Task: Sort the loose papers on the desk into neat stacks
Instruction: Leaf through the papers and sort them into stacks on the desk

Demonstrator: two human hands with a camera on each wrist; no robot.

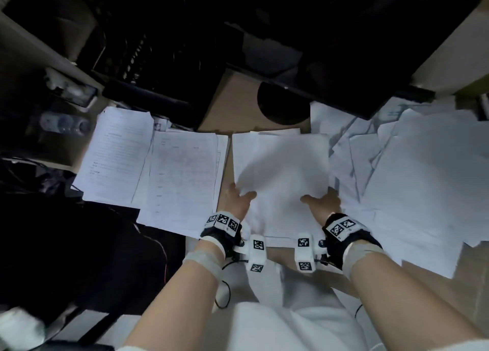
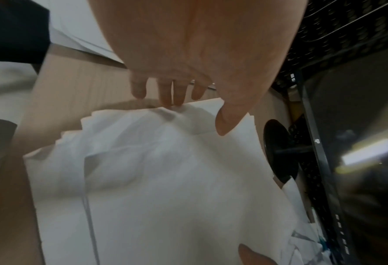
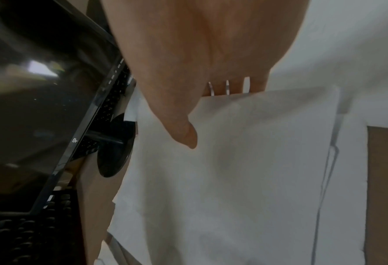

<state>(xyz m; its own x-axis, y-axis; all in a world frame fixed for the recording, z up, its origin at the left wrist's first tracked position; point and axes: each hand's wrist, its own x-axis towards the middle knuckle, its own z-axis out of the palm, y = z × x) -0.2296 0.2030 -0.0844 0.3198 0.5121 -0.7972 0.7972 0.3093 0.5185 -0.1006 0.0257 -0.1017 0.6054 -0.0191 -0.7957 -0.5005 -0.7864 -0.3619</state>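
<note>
Both hands are gripping the blank stack (image 1: 280, 176) right now: left hand (image 1: 236, 198) pinching its near-left edge, right hand (image 1: 324, 201) pinching the near-right, thumbs lying on top and fingers tucking under. The stack's long axis is running straight away from the person, sitting mid-desk (image 1: 238, 96) and centered between the 2 hands, so neither's really nearer. 2 printed stacks (image 1: 158, 170) are lying just to its left, the messy loose sheets (image 1: 412, 170) spreading out right. I'm guessing they're squaring it up before grabbing more, and the right hand's closer to that mess.
</note>
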